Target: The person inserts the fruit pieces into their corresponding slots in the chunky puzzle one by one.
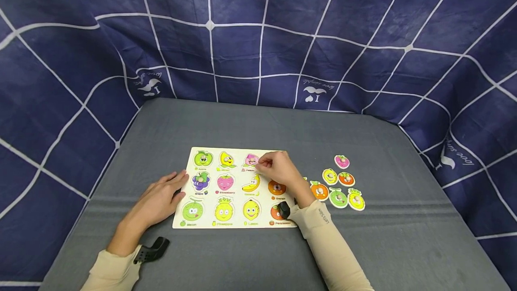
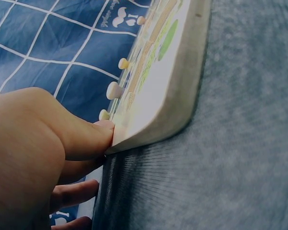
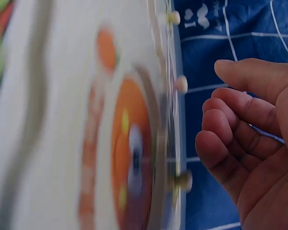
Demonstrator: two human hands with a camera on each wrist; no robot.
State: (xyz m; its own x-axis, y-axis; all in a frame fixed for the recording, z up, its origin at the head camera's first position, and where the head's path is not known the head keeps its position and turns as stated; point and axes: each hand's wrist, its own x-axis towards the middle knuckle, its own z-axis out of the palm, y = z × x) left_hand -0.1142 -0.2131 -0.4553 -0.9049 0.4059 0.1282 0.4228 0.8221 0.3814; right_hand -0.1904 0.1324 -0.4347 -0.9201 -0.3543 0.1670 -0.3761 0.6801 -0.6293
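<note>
A white fruit puzzle board lies on the grey table, with labelled fruit pictures in rows. My left hand rests at the board's left edge, fingers mostly straight. In the left wrist view the thumb touches the board's corner. Over the board's upper right, my right hand hovers beside the pink peach. Its fingers are loosely bent and apart from the thumb in the right wrist view, with nothing between them. Small knobs stick up from pieces set in the board.
Several loose fruit pieces lie right of the board, among them a pink one, a green one and an orange one. My right forearm covers the board's lower right corner. A blue checked cloth hangs behind the table.
</note>
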